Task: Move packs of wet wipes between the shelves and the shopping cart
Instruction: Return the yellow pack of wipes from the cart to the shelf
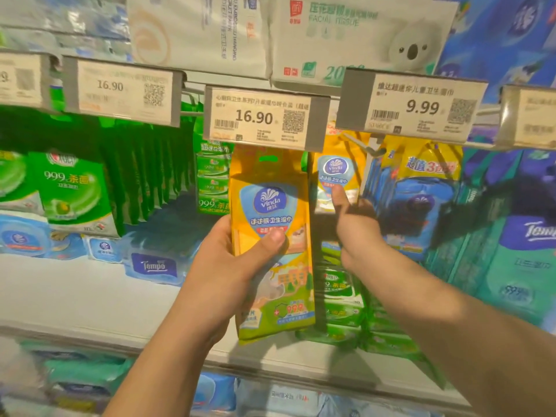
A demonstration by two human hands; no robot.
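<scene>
A tall yellow Vinda wet-wipe pack (272, 206) is held upright in front of the shelf, just under the 16.90 price tag (258, 117). My left hand (228, 266) grips it around its middle, thumb across the front. My right hand (355, 224) reaches past it to a second yellow Vinda pack (334, 173) hanging on a hook, and its thumb touches that pack's front. The fingers of my right hand go behind the hanging pack and are hidden. No shopping cart is in view.
Green 999 wipe packs (72, 188) hang at the left. Blue and yellow packs (421, 188) hang at the right under the 9.99 tag. Tempo packs (153, 266) and green packs (343, 296) lie on the white shelf (75, 296). Tissue boxes stand above.
</scene>
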